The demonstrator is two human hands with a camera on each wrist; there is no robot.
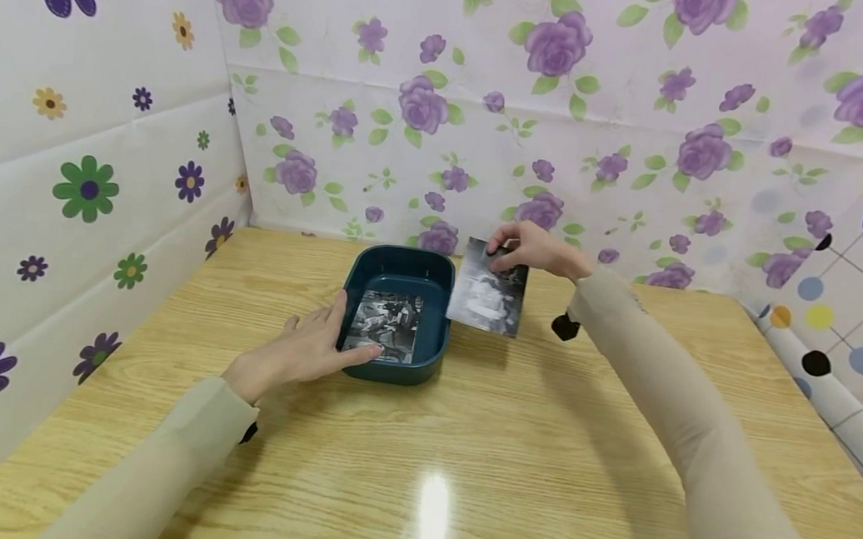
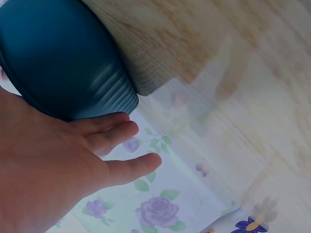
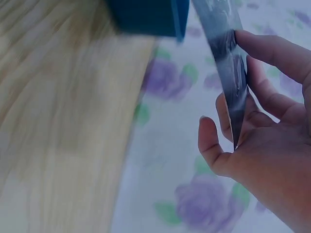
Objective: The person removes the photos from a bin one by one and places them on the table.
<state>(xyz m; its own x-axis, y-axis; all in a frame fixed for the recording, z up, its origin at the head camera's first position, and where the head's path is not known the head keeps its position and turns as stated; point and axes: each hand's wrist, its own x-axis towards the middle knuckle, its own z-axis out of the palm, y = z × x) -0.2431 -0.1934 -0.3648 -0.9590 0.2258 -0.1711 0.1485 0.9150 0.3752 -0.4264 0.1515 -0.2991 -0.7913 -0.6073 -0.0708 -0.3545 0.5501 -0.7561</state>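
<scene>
A dark teal rectangular basin (image 1: 437, 349) stands on the table, a black-and-white photo (image 1: 386, 326) lying inside it. My left hand (image 1: 306, 344) is at the basin's near left corner, its thumb reaching over the front rim. In the left wrist view its fingers (image 2: 131, 171) stretch out beside the basin's outer wall (image 2: 73, 63). Right of the basin, my right hand (image 1: 532, 248) pinches a second black-and-white photo (image 1: 488, 298) by its top edge. This photo hangs tilted above the table, its lower left corner right by the basin's rim. The right wrist view shows it nearly edge-on between thumb and fingers.
The light wood table (image 1: 358, 456) carries the basin near its back edge. Behind it hangs a purple-flowered cloth (image 1: 409, 159). Patterned cloths also close in the left side (image 1: 86, 262) and the right side (image 1: 861, 358).
</scene>
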